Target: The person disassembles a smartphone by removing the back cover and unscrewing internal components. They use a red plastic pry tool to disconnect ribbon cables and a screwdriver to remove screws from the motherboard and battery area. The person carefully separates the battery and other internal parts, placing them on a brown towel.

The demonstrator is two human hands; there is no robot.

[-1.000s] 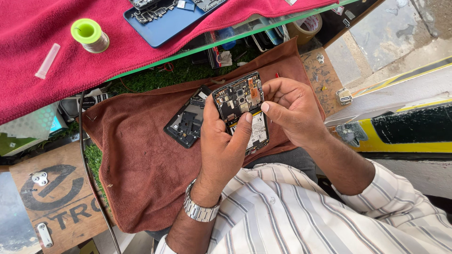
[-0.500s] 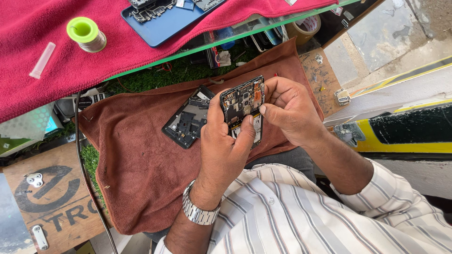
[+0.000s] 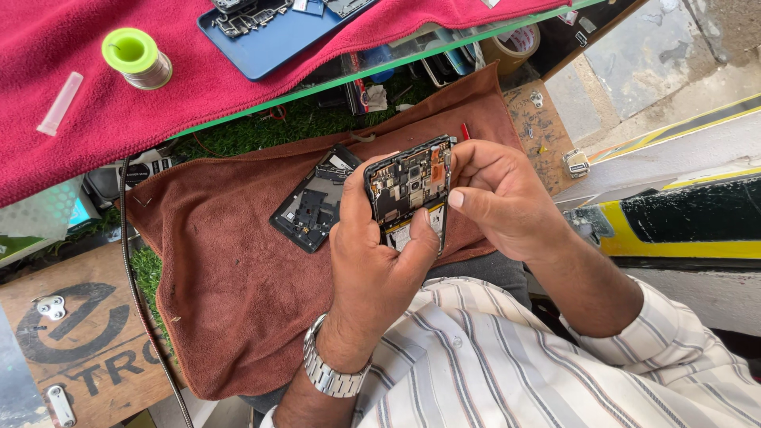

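Both hands hold an opened phone [image 3: 410, 190] above a brown towel [image 3: 238, 285] spread over the person's lap. The left hand [image 3: 372, 261] is closed around the phone's lower part, thumb pressed on its face near the bottom edge. The right hand [image 3: 499, 198] is closed on the phone's right edge, thumb against the side, fingers curled behind. The phone is tilted, its circuit board and an orange part exposed toward the camera.

A black back cover [image 3: 313, 208] lies flat on the towel, just beside the left hand and partly hidden by it. A metal wristwatch [image 3: 329, 371] sits on the left wrist.

Beyond the towel, the desk [image 3: 317, 95] carries a red cloth [image 3: 198, 87]. On that cloth, near the desk's far edge, rest a blue tray [image 3: 277, 40] with small parts, a green spool of wire [image 3: 136, 58] and a clear tube [image 3: 59, 103] toward the left. A roll of tape [image 3: 514, 46] sits below the desk's right end.
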